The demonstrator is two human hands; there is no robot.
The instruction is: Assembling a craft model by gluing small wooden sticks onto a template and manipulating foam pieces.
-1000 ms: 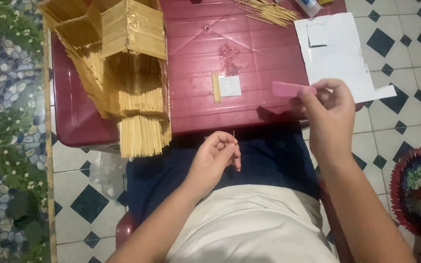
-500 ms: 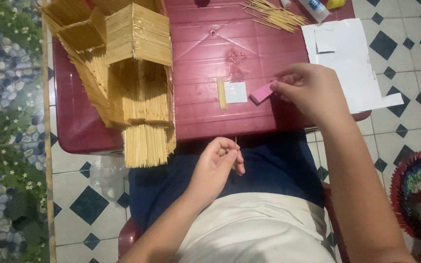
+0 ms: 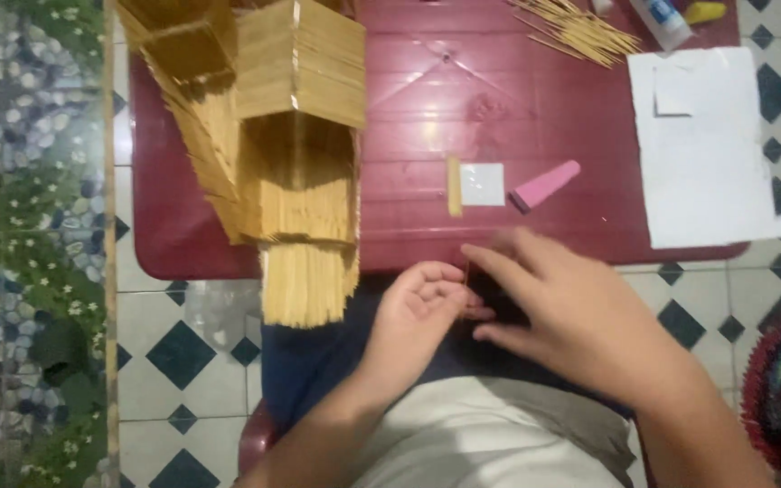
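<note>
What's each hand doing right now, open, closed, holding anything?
Left hand: palm up, fingers loosely curled around a thin stick.
Right hand: fingers extended, touching that stick; whether it grips it cannot be told.

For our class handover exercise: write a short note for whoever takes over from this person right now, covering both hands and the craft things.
Left hand: palm up over the lap, fingers curled on a thin stick.
Right hand: open, reaching to that stick.
Pink piece and white square: lying on the red table.
Done: stick model looks largely built.
Left: loose sticks lie unused.
</note>
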